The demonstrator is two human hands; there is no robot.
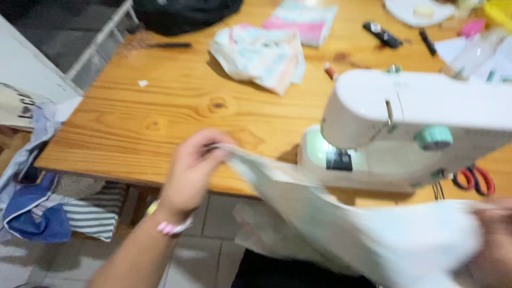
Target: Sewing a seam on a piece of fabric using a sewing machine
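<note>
**Pale fabric stretched between two hands at sewing table**

Wooden table (176, 101), knotty and orange-toned, seen from above over tiled floor. Nearest: pale fabric (341, 224), blurred by motion, held taut in front of table's near edge. Left hand (192, 170) closed, pinching fabric's left corner just above near edge. Right hand (493, 234) at far right of frame, mostly cut off; seems bunched into cloth, but exact grip impossible to tell. Pink and yellow bands on left wrist. Low at left, striped and blue cloths (64, 213) heaped beside table.

Just beyond fabric: white sewing machine (405, 128) with mint-green dial, red-handled scissors (474, 178) near its right end. Farther back: crumpled patterned cloth (261, 53), folded pink-and-blue piece (306, 18), black pen (168, 45), dark bag at far edge.

Likely risks: loose fabric snagging on machine's near edge or dial; corner slipping from pinch if pulled too hard; scissors dragged off by cloth sweeping past.

Needle area hidden behind machine head; far-right items blurred and cropped.
</note>
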